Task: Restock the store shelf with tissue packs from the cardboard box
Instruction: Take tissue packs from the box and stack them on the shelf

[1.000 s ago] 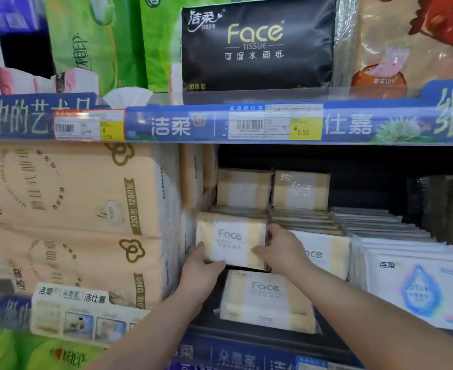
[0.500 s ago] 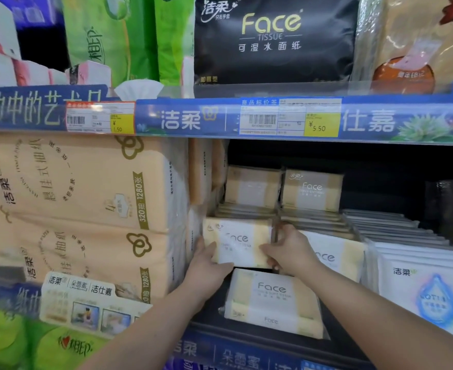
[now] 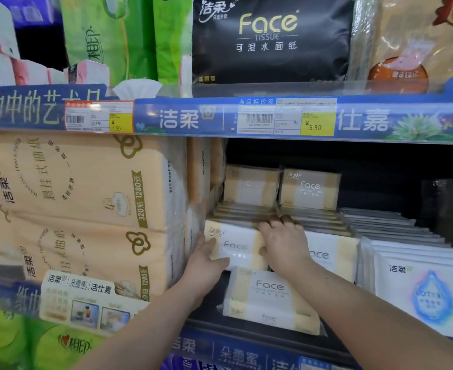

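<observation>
You have 2 hands in frame, the left hand (image 3: 206, 268) and the right hand (image 3: 284, 244). Center frame shows 5 yellow Face packs (image 3: 270, 297) face-on. Upper shelf edge carries 2 price tags (image 3: 286, 116).

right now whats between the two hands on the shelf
In the head view, the upright Face tissue pack sits between them: the left hand grips its lower left corner and the right hand holds its right top edge. Nothing else lies between.
</observation>
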A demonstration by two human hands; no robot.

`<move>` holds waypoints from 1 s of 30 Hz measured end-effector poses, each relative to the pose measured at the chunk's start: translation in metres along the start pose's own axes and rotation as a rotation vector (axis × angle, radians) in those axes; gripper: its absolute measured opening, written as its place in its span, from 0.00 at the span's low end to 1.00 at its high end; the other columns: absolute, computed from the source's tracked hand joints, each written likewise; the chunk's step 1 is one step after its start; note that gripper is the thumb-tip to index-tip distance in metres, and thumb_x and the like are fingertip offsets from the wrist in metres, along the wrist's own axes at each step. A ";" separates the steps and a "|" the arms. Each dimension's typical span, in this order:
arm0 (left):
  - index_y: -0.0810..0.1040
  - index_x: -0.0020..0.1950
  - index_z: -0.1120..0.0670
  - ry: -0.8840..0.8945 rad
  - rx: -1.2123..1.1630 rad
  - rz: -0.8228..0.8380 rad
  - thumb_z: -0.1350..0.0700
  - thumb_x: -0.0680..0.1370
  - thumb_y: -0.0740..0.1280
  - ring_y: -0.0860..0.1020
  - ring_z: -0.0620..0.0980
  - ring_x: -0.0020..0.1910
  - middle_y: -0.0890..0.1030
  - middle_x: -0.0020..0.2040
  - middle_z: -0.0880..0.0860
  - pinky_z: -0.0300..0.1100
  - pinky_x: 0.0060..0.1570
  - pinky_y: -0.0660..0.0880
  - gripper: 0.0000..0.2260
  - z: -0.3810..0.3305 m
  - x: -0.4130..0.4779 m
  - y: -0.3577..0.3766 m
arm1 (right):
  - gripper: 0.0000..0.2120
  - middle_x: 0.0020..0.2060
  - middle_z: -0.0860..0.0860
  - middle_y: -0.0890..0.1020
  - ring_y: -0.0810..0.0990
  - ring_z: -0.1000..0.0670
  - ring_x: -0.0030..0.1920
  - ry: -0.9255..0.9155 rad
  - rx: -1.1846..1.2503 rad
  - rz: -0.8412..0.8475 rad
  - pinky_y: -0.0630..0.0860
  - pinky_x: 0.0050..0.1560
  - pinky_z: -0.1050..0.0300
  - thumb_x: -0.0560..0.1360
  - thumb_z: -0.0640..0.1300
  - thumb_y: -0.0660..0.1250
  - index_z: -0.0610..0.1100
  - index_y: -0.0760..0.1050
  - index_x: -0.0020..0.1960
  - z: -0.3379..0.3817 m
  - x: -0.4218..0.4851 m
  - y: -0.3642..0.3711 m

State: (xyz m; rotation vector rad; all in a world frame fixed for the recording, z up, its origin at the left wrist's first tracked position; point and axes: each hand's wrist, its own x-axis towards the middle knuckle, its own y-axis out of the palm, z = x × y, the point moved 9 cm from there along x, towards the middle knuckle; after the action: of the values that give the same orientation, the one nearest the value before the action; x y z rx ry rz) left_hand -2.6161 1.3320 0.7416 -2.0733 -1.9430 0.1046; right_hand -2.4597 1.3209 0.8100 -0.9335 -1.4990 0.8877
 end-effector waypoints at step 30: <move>0.61 0.74 0.49 0.250 0.248 -0.050 0.64 0.76 0.65 0.76 0.48 0.52 0.72 0.61 0.51 0.44 0.54 0.76 0.29 -0.044 -0.036 0.001 | 0.17 0.43 0.55 0.72 0.74 0.50 0.45 0.357 1.010 -0.021 0.73 0.46 0.55 0.70 0.42 0.73 0.48 0.68 0.52 -0.072 -0.064 0.000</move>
State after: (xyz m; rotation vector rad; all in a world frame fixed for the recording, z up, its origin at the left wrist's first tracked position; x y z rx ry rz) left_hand -2.6066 1.2892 0.7782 -1.7848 -1.7347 0.0680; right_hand -2.3827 1.2655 0.7921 -0.2859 -0.5948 1.2012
